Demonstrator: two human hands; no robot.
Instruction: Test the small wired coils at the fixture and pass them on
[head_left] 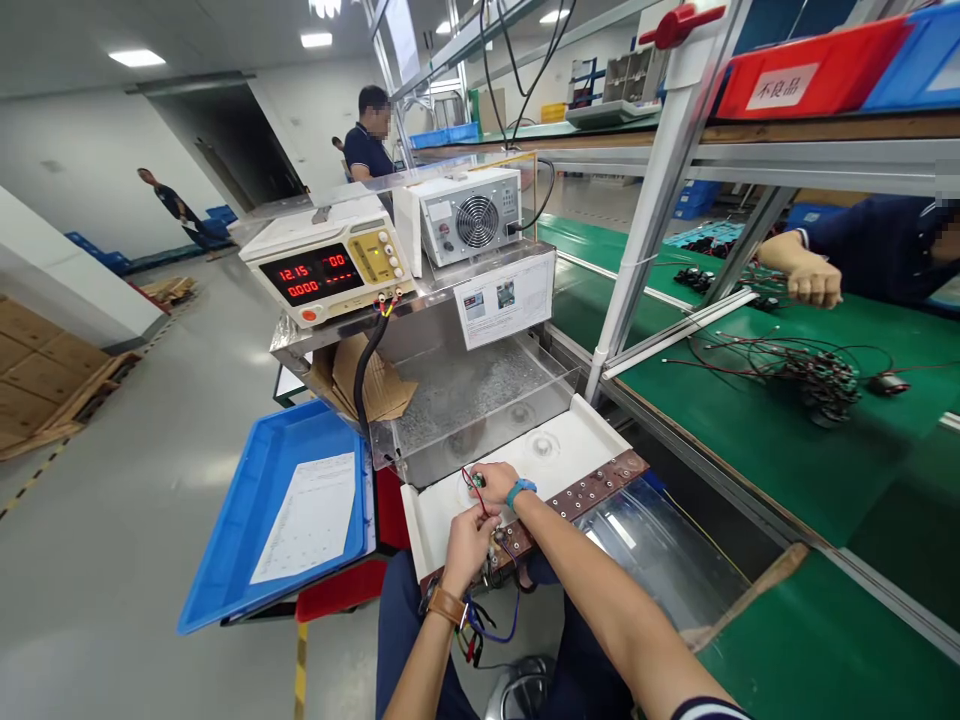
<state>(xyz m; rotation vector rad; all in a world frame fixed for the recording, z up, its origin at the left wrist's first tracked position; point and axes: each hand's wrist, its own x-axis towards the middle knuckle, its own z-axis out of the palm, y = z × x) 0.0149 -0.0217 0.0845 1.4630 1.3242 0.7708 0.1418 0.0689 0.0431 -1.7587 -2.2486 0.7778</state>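
Note:
My right hand (496,484), with a teal band at the wrist, is closed on a small part with a green board (477,481) above the white tray (581,437). A thin red wire (474,489) runs from this part down to my left hand (469,544). The fingers of my left hand are pinched on the wire near the brown terminal strip (600,485). Metal terminals on the strip, close to my left fingertips, are partly covered by the hand. Below hang blue wires (516,625) and clips with red and black sleeves (472,648).
A power supply (322,262) with red digits stands on a metal shelf beside a fan-cooled unit (472,215). On the left is a blue tray (225,540) with a paper sheet (311,515). Wired motors (825,385) lie on the green bench near a co-worker's hand (814,278).

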